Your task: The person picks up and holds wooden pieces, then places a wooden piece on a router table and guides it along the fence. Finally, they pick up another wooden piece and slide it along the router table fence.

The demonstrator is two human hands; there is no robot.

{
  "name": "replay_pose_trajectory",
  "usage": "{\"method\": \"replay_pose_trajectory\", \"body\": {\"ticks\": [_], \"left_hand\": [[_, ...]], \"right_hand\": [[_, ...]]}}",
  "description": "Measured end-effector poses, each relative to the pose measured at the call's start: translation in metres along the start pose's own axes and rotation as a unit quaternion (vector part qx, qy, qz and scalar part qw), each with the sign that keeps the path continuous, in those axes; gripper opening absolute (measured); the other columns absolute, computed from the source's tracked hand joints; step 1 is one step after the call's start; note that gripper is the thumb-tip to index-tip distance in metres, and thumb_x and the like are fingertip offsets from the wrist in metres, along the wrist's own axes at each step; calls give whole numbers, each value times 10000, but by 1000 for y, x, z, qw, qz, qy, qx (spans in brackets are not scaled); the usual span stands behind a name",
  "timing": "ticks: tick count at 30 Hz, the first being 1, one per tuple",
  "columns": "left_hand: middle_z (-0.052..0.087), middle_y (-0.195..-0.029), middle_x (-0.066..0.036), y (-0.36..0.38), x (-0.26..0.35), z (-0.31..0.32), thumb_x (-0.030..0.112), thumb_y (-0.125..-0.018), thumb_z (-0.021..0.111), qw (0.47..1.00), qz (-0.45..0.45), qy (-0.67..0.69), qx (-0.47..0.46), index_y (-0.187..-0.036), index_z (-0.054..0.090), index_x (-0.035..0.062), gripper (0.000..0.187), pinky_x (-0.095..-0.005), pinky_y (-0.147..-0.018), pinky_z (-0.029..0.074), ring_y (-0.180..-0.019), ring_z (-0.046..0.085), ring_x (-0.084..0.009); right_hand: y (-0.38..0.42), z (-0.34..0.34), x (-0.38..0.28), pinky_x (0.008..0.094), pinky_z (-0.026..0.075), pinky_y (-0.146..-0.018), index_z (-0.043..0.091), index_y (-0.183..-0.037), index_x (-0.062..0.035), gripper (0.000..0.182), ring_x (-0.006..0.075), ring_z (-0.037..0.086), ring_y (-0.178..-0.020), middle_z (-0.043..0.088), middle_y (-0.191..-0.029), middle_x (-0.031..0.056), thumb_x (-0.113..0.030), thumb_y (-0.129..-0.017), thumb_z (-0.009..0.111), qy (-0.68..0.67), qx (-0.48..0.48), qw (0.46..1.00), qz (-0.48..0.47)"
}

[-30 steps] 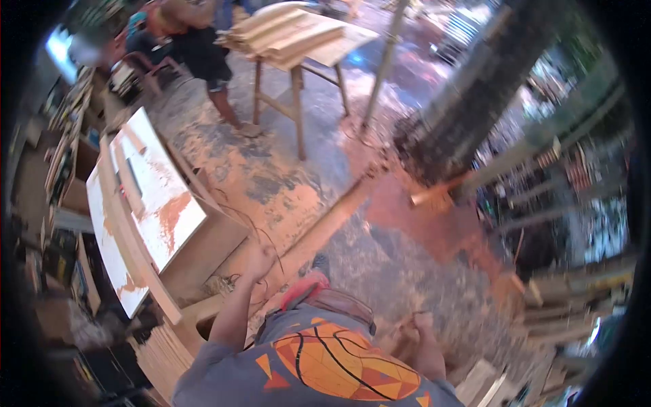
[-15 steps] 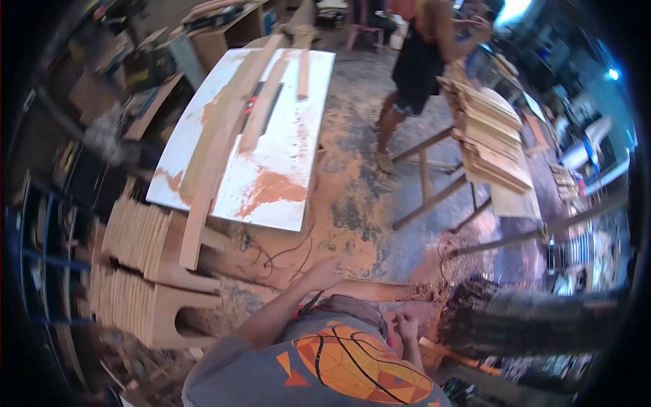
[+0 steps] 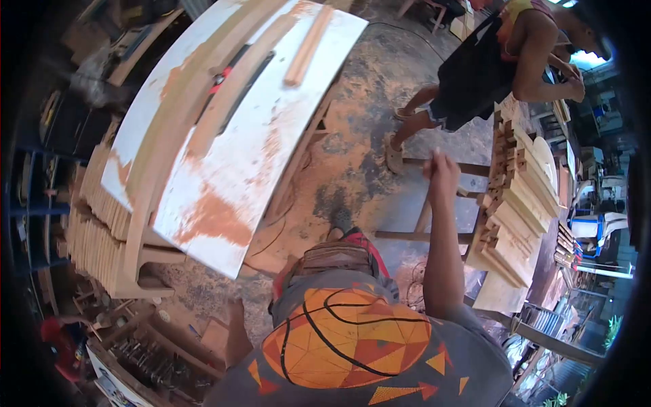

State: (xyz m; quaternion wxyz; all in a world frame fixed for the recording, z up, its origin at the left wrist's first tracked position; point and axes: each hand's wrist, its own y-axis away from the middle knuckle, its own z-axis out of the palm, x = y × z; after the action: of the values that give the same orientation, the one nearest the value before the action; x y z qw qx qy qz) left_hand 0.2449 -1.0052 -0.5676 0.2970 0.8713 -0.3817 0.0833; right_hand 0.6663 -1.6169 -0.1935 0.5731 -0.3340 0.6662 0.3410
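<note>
My right hand [image 3: 441, 169] is raised ahead of me with its fingers curled, near the legs of a wooden stand; whether anything is in it is too small to tell. My left hand [image 3: 235, 308] hangs low at my left side, blurred, its fingers not distinct. To the left, a white-topped table [image 3: 285, 129] carries long wooden boards, a loose wood strip [image 3: 308, 51] and a red and black tool [image 3: 218, 81]. Neither hand touches the table. On the right, shaped wood pieces [image 3: 519, 203] lie stacked on the stand.
A co-worker [image 3: 475, 68] stands beyond the stand, arms bent. Stacked wooden panels [image 3: 98, 247] are at the left edge. Sawdust and a thin cable lie on the floor [image 3: 339, 149]. Shelving [image 3: 34, 203] stands far left. Another person [image 3: 61, 346] shows at the lower left.
My view has turned and moved closer to the table and the stand. My right hand has risen forward from near my waist. My left hand has dropped back to my side.
</note>
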Motion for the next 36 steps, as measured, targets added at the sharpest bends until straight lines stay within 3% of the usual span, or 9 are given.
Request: {"method": "replay_pose_trajectory", "body": {"ticks": [3,4,6,9,15,25,27,32,36], "left_hand": [[628,-862,-64,56,48,15,327,-980,575,865,-326,301,-236,-1046,657,110,241,-444,-643,476,-747,636,-233],[585,-803,-36,79,94,15,329,-984,567,887,-314,244,-235,-1002,646,129,216,-436,-588,449,-690,603,-212],[601,-863,-35,102,103,54,323,-1008,502,709,-419,509,-250,-1021,621,134,224,-418,-529,412,-714,584,-209],[594,-952,-34,112,163,115,347,-1006,474,738,-382,467,-303,-1105,594,149,251,-405,-578,429,-846,581,-203],[633,-1032,-13,84,319,134,325,-974,530,708,-419,546,-157,-1180,600,168,268,-416,-659,466,-902,620,-225],[696,-991,-72,44,551,81,240,-956,650,640,-424,588,255,-1314,581,21,425,-239,-702,468,-849,657,-161],[702,-1003,-91,49,595,92,245,-950,663,616,-429,561,350,-1318,578,-12,457,-257,-711,485,-852,662,-172],[713,-974,-129,88,724,160,178,-931,676,629,-503,365,467,-1295,596,-70,447,-321,-771,548,-867,660,-172],[702,-988,-131,106,844,141,150,-939,657,509,-534,386,554,-1267,606,-71,398,-309,-779,550,-900,660,-180]], "right_hand": [[-118,31,-43,244,389,-510,687,-936,-16,256,89,497,-550,581,-665,16,-247,-1011,606,-90,-40,995,-36],[-148,49,-61,245,414,-519,687,-963,-8,235,92,500,-540,583,-662,22,-221,-1013,601,-100,-52,993,-38],[-187,95,-101,233,423,-551,690,-977,6,220,77,507,-570,600,-689,12,-201,-1001,619,-76,-68,994,-36],[-251,159,-103,231,427,-558,697,-980,9,216,80,520,-582,603,-693,10,-189,-1004,615,-57,-188,973,-125],[-306,248,-76,340,490,-689,727,-997,-56,158,189,594,-660,671,-752,72,-182,-914,676,185,-303,877,-325],[-417,372,-76,540,400,-1028,570,-1374,-148,587,407,501,-1180,544,-1376,145,-185,-808,724,339,-530,464,-623],[-455,406,-50,506,427,-918,686,-1210,-172,399,376,572,-1031,637,-1184,150,-243,-819,717,336,-612,327,-637],[-472,428,-62,494,470,-805,720,-1006,-102,394,354,579,-892,634,-947,136,-339,-711,832,195,-679,323,-629],[-490,449,-47,480,496,-777,712,-976,-78,426,334,601,-882,636,-904,128,-366,-694,851,153,-712,247,-639]]}}
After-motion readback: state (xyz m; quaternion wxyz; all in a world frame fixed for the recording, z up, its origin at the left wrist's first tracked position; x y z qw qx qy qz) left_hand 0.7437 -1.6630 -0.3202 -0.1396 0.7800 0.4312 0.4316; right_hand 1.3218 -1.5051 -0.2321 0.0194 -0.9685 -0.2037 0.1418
